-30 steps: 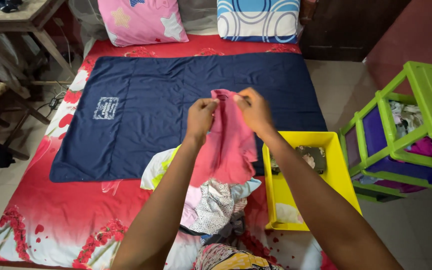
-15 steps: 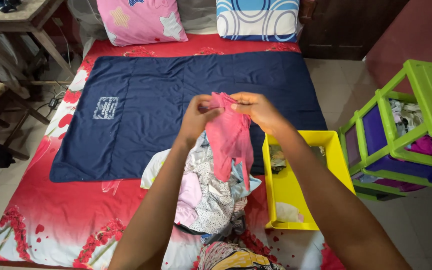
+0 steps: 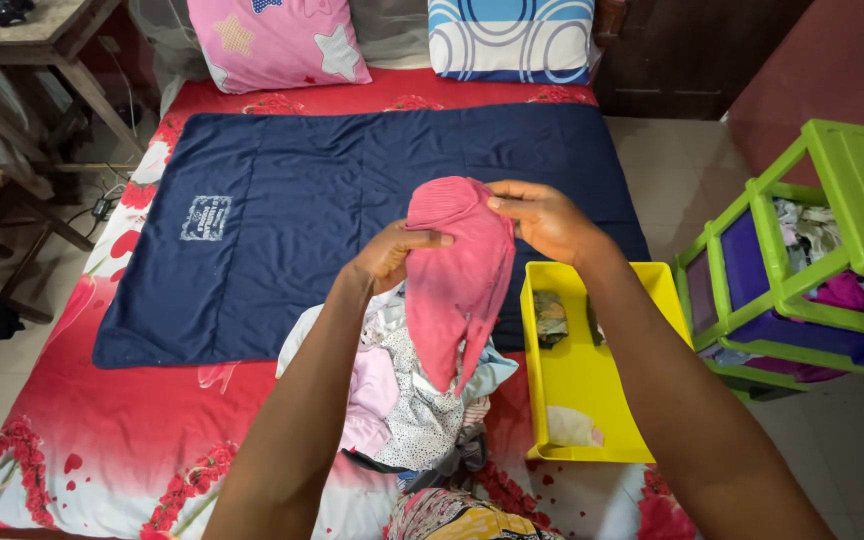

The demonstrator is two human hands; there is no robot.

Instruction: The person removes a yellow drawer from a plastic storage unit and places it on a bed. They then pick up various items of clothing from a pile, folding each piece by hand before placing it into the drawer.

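Observation:
I hold a pink garment (image 3: pixel 455 280) up in front of me with both hands, over a bed. My left hand (image 3: pixel 392 255) grips its left side, thumb across the cloth. My right hand (image 3: pixel 542 218) pinches its upper right edge. The cloth is bunched at the top and hangs down in a narrow fold. Below it lies a heap of mixed clothes (image 3: pixel 407 400) in white, pink and dotted cloth on the red flowered sheet (image 3: pixel 102 440).
A navy blanket (image 3: pixel 332 190) covers the bed's middle. A yellow plastic drawer (image 3: pixel 592 380) with a few cloth pieces lies at my right. A green and purple drawer rack (image 3: pixel 812 260) full of clothes stands on the floor. Two pillows (image 3: pixel 282 40) lie at the head; a wooden table (image 3: pixel 32 40) stands left.
The pink garment was spread wide between my hands; now it is gathered into a narrower, bunched fold, with my hands closer together.

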